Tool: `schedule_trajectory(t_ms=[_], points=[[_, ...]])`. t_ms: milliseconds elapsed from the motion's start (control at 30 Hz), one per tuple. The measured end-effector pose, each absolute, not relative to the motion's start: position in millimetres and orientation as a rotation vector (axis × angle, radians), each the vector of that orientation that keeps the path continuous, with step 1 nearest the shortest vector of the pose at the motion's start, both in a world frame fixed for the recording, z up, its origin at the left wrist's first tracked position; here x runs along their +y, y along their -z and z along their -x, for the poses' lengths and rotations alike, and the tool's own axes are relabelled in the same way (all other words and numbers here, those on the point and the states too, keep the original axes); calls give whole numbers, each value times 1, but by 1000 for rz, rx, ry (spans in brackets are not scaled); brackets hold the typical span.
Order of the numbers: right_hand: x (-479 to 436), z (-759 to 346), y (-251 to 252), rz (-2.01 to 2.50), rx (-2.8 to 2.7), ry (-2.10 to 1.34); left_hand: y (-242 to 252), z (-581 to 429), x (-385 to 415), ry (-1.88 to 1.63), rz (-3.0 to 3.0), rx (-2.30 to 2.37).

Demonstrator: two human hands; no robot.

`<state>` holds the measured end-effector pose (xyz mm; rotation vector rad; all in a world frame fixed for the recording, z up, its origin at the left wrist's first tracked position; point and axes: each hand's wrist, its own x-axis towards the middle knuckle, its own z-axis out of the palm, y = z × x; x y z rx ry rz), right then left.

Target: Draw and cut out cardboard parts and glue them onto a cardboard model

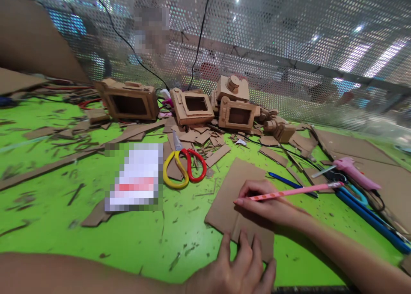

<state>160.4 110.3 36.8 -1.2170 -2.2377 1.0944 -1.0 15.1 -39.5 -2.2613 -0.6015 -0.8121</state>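
A brown piece of cardboard (231, 187) lies on the green table in front of me. My right hand (265, 206) pinches a pink pencil (295, 190) with orange spots, its tip hidden near the fingers over the cardboard. My left hand (239, 266) rests with fingers spread on the near edge of the cardboard, holding nothing. Under the fingers of both hands a narrow raised strip or fold (236, 226) shows on the cardboard; which of the two I cannot tell. Left of the sheet lie scissors (181, 167) with one yellow and one red handle.
Cardboard camera models (237, 114) stand along the back among scraps. A pink glue gun (358, 174), a blue pen (285, 180) and a long blue-handled tool (369, 217) lie at right. At left is a blurred-out white sheet (138, 170). Perforated mesh (272, 41) rises behind the table (180, 242).
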Motion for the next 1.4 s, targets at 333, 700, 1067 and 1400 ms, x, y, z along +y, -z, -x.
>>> schedule_trajectory(t_ms=[333, 700, 1067, 1400], points=[[104, -164, -31, 995, -2256, -793, 36, 0, 16, 881, 2248, -646], [106, -161, -34, 897, -2684, -366, 35, 1, 17, 809, 2277, -703], [109, -162, -30, 692, -2659, -393, 36, 2, 19, 788, 2290, -626], [105, -165, -28, 476, -2630, -519, 39, 1, 17, 794, 2278, -631]])
